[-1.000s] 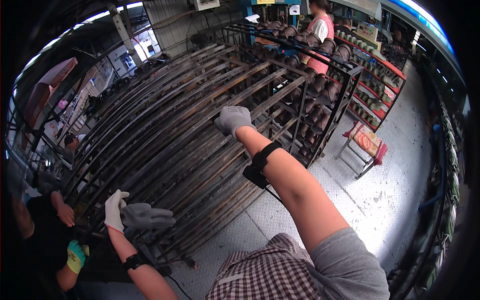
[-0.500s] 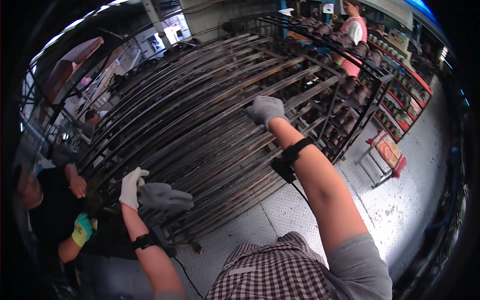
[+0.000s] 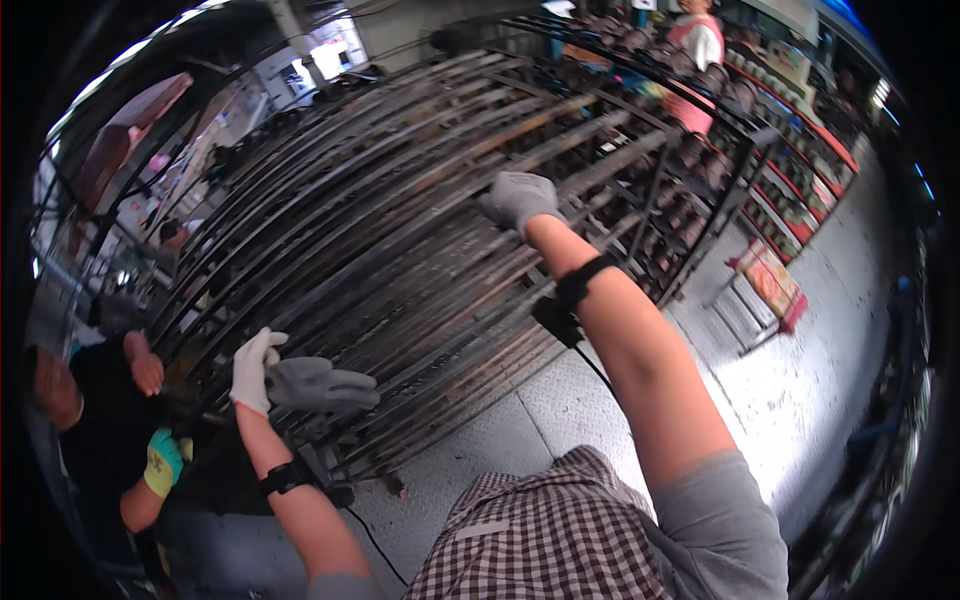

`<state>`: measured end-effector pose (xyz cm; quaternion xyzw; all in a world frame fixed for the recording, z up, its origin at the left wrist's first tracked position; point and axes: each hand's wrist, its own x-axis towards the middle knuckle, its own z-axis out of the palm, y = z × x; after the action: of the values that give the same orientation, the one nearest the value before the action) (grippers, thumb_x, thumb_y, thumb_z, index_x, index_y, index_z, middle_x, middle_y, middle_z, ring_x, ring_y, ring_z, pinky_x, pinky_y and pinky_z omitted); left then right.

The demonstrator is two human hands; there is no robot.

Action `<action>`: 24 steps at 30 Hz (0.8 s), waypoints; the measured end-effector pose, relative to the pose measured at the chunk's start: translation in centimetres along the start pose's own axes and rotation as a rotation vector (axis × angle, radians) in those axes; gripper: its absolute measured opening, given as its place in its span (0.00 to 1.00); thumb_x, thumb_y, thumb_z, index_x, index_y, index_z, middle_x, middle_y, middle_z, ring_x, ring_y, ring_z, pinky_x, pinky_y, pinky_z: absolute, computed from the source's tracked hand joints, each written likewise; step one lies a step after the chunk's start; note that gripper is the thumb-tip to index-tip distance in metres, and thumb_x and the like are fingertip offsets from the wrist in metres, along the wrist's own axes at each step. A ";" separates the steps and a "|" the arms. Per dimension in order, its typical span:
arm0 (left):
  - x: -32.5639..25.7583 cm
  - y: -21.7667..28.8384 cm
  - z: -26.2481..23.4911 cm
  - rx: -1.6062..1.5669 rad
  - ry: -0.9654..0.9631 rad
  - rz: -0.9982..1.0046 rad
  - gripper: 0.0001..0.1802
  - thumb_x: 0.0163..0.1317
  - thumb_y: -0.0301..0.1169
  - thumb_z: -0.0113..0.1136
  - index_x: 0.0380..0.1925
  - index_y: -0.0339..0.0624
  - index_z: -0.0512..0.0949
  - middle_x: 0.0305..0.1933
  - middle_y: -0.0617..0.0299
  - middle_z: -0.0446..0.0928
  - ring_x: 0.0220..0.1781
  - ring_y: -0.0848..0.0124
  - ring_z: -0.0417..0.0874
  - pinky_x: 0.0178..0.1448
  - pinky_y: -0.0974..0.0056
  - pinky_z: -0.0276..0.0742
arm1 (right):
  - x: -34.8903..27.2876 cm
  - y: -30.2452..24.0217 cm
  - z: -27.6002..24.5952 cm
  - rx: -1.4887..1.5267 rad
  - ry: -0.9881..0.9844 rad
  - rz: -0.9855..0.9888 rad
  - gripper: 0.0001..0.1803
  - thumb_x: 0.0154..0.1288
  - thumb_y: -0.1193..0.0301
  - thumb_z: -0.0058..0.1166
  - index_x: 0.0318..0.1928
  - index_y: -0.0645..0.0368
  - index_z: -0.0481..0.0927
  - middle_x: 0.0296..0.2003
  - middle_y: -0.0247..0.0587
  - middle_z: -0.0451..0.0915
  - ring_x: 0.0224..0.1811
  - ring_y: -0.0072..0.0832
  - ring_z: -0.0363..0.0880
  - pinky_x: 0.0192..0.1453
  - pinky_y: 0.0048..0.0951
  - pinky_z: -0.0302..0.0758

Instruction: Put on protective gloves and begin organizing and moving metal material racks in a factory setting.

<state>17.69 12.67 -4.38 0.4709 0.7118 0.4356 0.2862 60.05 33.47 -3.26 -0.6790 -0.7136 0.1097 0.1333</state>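
Metal bars [image 3: 620, 164] are running beneath the right hand [image 3: 522, 200], fingers curled, its hold unclear; the left hand [image 3: 254, 370] is gripping a grey glove [image 3: 325, 386].

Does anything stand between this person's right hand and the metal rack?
Nothing visible does: the right hand, gloved in grey, appears to rest on the metal rack. The other grey glove is at the left hand.

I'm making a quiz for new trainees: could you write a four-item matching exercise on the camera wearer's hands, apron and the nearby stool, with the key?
1. Wearer's right hand
2. Wearer's left hand
3. Wearer's apron
4. Stool

A. Gloved in white
B. Patterned on top, red-edged
C. Gloved in gray
D. Brown-and-white checked

Pairs: 1-C, 2-A, 3-D, 4-B
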 end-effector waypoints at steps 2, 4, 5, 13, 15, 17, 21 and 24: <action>0.4 -0.8 -0.9 0.001 -0.006 -0.014 0.23 0.68 0.46 0.51 0.35 0.35 0.84 0.18 0.73 0.63 0.23 0.81 0.61 0.30 0.71 0.53 | 0.0 -0.5 0.2 0.032 0.032 -0.028 0.17 0.56 0.66 0.51 0.42 0.57 0.86 0.44 0.52 0.84 0.49 0.43 0.83 0.50 0.39 0.78; 1.0 -1.8 -1.6 -0.004 -0.006 -0.035 0.24 0.69 0.46 0.50 0.36 0.34 0.83 0.18 0.74 0.62 0.23 0.82 0.61 0.29 0.71 0.52 | -0.2 -1.1 -0.1 0.059 0.013 -0.040 0.15 0.53 0.67 0.54 0.39 0.58 0.87 0.42 0.52 0.84 0.48 0.43 0.84 0.49 0.38 0.78; 1.2 -1.9 -1.5 -0.006 0.002 -0.017 0.23 0.69 0.45 0.51 0.36 0.34 0.83 0.18 0.74 0.62 0.23 0.82 0.61 0.29 0.71 0.52 | -0.3 -0.9 -0.2 0.072 0.034 -0.051 0.15 0.53 0.67 0.54 0.39 0.58 0.87 0.41 0.51 0.85 0.47 0.42 0.84 0.48 0.38 0.78; 1.2 -1.6 -0.6 -0.125 -0.022 -0.068 0.24 0.69 0.46 0.53 0.38 0.31 0.82 0.20 0.73 0.63 0.23 0.82 0.61 0.29 0.73 0.55 | -1.0 0.2 -0.7 0.072 0.001 -0.040 0.13 0.58 0.66 0.52 0.38 0.54 0.88 0.37 0.44 0.86 0.44 0.39 0.85 0.42 0.37 0.77; 1.3 -2.0 -0.8 -0.130 -0.026 -0.060 0.24 0.69 0.45 0.53 0.38 0.31 0.81 0.20 0.73 0.64 0.22 0.82 0.62 0.29 0.73 0.56 | -1.0 0.0 -0.4 0.066 0.001 -0.030 0.14 0.59 0.66 0.52 0.40 0.53 0.87 0.39 0.42 0.86 0.44 0.39 0.85 0.42 0.38 0.76; 1.8 -2.8 -1.5 -0.163 -0.040 -0.098 0.23 0.69 0.45 0.53 0.39 0.30 0.80 0.20 0.73 0.63 0.22 0.82 0.61 0.30 0.73 0.57 | -0.9 -0.4 0.0 0.080 0.019 -0.048 0.14 0.59 0.66 0.52 0.42 0.52 0.87 0.41 0.41 0.86 0.45 0.40 0.85 0.43 0.39 0.76; 1.6 -2.1 -1.2 -0.189 -0.057 -0.104 0.23 0.70 0.45 0.53 0.41 0.30 0.79 0.20 0.73 0.62 0.23 0.83 0.62 0.28 0.73 0.58 | -0.7 0.4 0.4 0.113 0.087 -0.071 0.15 0.57 0.65 0.52 0.40 0.56 0.87 0.39 0.46 0.86 0.44 0.42 0.85 0.44 0.41 0.77; 1.9 -2.4 -1.2 -0.202 -0.031 -0.135 0.23 0.70 0.45 0.53 0.41 0.30 0.80 0.20 0.74 0.62 0.22 0.83 0.61 0.28 0.74 0.57 | -0.5 0.3 0.5 0.102 0.090 -0.066 0.15 0.57 0.66 0.52 0.40 0.56 0.87 0.39 0.46 0.86 0.44 0.42 0.85 0.44 0.41 0.77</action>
<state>14.97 13.54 -5.91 0.3973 0.6897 0.4779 0.3717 60.22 32.95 -3.87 -0.6518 -0.7222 0.1109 0.2031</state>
